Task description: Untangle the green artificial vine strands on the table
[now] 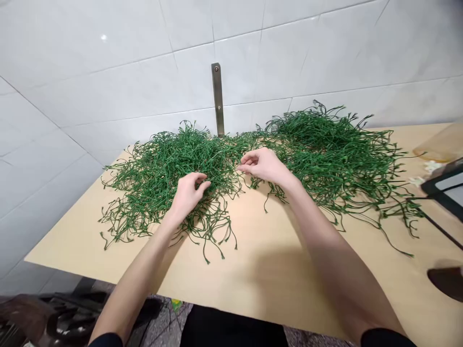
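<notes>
Thin green plastic-looking strands with small tufted ends lie in two loose heaps on the table. My left hand (190, 194) rests on the front of the left heap (162, 168), its fingers curved and the thumb tip a little apart from the forefinger; no strand shows between them. Between the heaps, just above the strands, is my right hand (265, 165). Its fingers are curled in toward the thumb as in a pinch, and whatever is at the tips is too small to make out. The right heap (325, 149) spreads beyond my right wrist.
The pale wooden table (231, 284) meets a tiled wall (144, 91). A metal bracket (217, 96) is fixed upright behind the heaps. At the right are a black-edged object (446, 185), small white pieces (432, 166), a translucent bag (443, 142) and a dark round object (446, 282).
</notes>
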